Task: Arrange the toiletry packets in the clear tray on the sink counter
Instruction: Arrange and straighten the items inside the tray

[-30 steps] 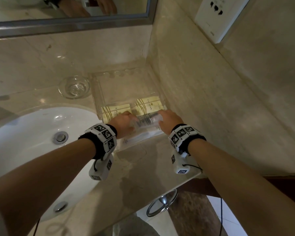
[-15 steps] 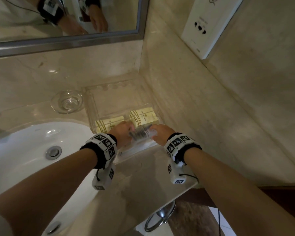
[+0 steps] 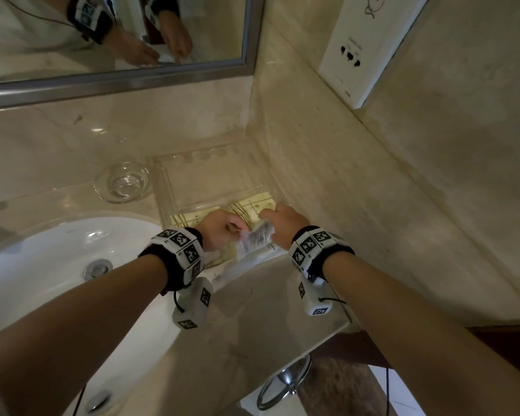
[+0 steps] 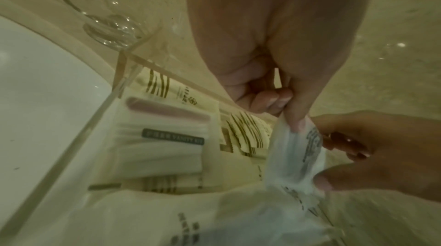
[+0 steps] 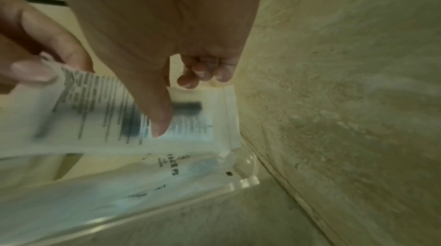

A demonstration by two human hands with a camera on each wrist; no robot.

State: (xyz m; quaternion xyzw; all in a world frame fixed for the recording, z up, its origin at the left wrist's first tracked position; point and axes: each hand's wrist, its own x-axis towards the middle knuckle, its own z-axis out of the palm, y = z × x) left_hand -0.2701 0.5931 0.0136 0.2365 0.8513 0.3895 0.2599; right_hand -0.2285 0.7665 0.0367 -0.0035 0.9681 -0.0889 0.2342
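Note:
A clear tray (image 3: 162,187) sits in the counter's back right corner with cream gold-striped packets (image 3: 254,207) lying in its near half. Both hands hold one white printed packet (image 3: 257,238) above the tray's front edge. My left hand (image 3: 219,232) pinches its left end between thumb and fingers (image 4: 296,118). My right hand (image 3: 282,220) pinches the other end, thumb (image 5: 160,118) on the printed face (image 5: 100,110). A long clear-wrapped packet (image 5: 143,184) lies along the tray's front. In the left wrist view a vanity kit packet (image 4: 167,136) lies flat beside the cream ones (image 4: 241,133).
A small glass dish (image 3: 122,183) stands left of the tray. The white basin (image 3: 57,265) lies to the left, with its drain (image 3: 98,267). The marble side wall (image 3: 373,220) rises close to my right hand. A mirror (image 3: 117,34) hangs above the back of the counter.
The white packet has tilted up, its right end raised, and both hands have shifted slightly deeper over the tray. The head camera has tipped upward, showing more mirror.

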